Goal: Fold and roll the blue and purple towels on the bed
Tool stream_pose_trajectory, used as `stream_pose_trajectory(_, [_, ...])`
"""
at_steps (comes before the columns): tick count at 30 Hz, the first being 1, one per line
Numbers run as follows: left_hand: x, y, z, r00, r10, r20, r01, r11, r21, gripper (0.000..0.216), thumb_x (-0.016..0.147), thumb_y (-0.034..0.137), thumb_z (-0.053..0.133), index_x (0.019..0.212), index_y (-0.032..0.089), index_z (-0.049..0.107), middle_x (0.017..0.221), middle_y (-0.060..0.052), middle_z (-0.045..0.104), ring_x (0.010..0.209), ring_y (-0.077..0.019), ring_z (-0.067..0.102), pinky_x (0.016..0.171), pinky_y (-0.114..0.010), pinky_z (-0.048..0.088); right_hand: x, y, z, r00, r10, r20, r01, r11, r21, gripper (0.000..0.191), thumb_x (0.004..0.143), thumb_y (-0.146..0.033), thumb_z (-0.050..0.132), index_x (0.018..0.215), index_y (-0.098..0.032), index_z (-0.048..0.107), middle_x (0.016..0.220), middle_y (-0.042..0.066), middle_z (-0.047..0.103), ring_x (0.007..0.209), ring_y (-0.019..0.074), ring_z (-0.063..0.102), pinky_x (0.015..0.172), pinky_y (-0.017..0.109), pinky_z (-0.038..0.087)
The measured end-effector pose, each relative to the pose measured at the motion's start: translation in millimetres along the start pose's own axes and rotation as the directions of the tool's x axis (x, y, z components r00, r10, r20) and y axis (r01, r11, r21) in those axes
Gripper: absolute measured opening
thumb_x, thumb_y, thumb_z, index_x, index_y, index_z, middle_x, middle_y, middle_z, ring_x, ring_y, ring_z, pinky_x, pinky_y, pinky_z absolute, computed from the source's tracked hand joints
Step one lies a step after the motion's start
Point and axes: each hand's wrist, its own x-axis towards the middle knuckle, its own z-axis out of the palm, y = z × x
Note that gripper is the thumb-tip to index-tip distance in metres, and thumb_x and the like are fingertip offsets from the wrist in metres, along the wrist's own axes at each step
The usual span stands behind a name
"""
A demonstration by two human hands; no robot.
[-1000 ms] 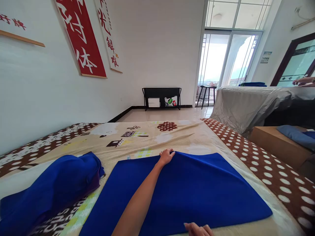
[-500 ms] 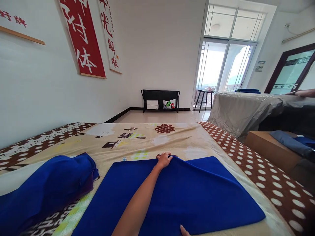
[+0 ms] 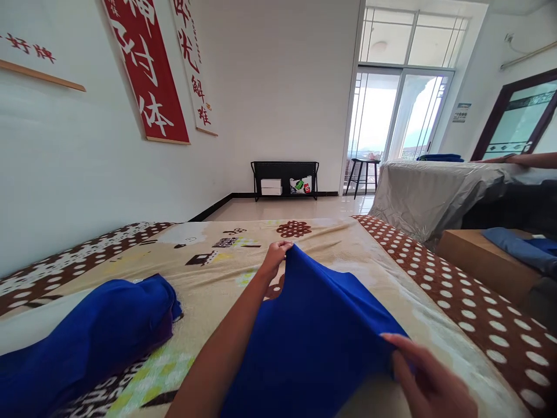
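A piece of blue cloth is lifted off the blanket-covered surface, pulled taut between both hands. My left hand pinches its far edge, raising it to a peak near the middle of the view. At the lower right, my right hand grips the cloth's right side between thumb and fingers; it is somewhat blurred. The cloth's near part runs out of view at the bottom. To the left lies a bunched blue cloth, apart from both hands.
Beneath everything spreads a beige patterned blanket with brown polka-dot borders. At right are a brown box with folded clothes and a table under a grey plastic cover, where another person's arm rests. A black rack stands by the far wall.
My left hand has raised the cloth's far edge upward. My right hand has come up from the bottom edge to the right, holding the cloth's side, which has drawn inward.
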Motion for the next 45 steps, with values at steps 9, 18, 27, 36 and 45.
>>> stream_pose_trajectory(9, [-46, 126, -108, 0.996, 0.058, -0.07, -0.079, 0.929, -0.361, 0.032, 0.064, 0.038, 0.083, 0.084, 0.016, 0.071, 0.084, -0.004, 0.07, 0.076, -0.0159, 0.062, 0.069, -0.029, 0.048, 196, -13, 3, 0.934, 0.113, 0.338, -0.328, 0.643, 0.692, 0.026, 0.08, -0.044, 0.07, 0.093, -0.022, 0.074, 0.093, 0.006, 0.075, 0.09, 0.0209, 0.072, 0.085, 0.035, 0.059])
stream_pose_trajectory(18, [-84, 154, -144, 0.975, 0.13, -0.182, -0.188, 0.918, -0.35, 0.019, 0.071, 0.021, 0.081, 0.084, 0.011, 0.071, 0.08, -0.006, 0.072, 0.074, -0.0154, 0.068, 0.074, -0.029, 0.055, 236, -28, 39, 0.946, 0.039, 0.321, -0.232, 0.772, 0.592, 0.04, 0.069, -0.042, 0.083, 0.101, -0.021, 0.072, 0.084, 0.004, 0.075, 0.078, 0.0184, 0.071, 0.08, 0.036, 0.062])
stream_pose_trajectory(27, [-91, 153, -162, 0.958, 0.17, -0.233, -0.237, 0.925, -0.296, 0.025, 0.068, 0.02, 0.084, 0.085, 0.013, 0.067, 0.078, -0.005, 0.072, 0.073, -0.0158, 0.071, 0.072, -0.029, 0.059, 248, -44, 49, 0.97, 0.015, 0.243, -0.156, 0.805, 0.572, 0.034, 0.069, -0.04, 0.083, 0.097, -0.021, 0.076, 0.085, 0.006, 0.076, 0.081, 0.0214, 0.073, 0.084, 0.041, 0.062])
stream_pose_trajectory(36, [-94, 152, -153, 0.946, 0.214, -0.242, -0.272, 0.931, -0.242, 0.031, 0.065, 0.027, 0.088, 0.089, 0.013, 0.075, 0.088, -0.007, 0.076, 0.081, -0.0175, 0.073, 0.082, -0.03, 0.061, 257, -36, 46, 0.972, -0.015, 0.233, -0.104, 0.866, 0.489, 0.028, 0.064, -0.037, 0.085, 0.088, -0.025, 0.077, 0.081, 0.004, 0.076, 0.072, 0.0199, 0.071, 0.072, 0.037, 0.061])
stream_pose_trajectory(45, [-68, 126, -149, 0.935, 0.271, -0.229, -0.269, 0.962, 0.039, 0.043, 0.054, 0.036, 0.092, 0.089, 0.014, 0.079, 0.082, -0.009, 0.077, 0.075, -0.0208, 0.072, 0.076, -0.033, 0.061, 273, 3, 73, 0.966, -0.05, 0.252, 0.013, 0.989, 0.146, 0.019, 0.073, -0.039, 0.077, 0.078, -0.022, 0.074, 0.069, 0.002, 0.074, 0.063, 0.0188, 0.07, 0.068, 0.035, 0.056])
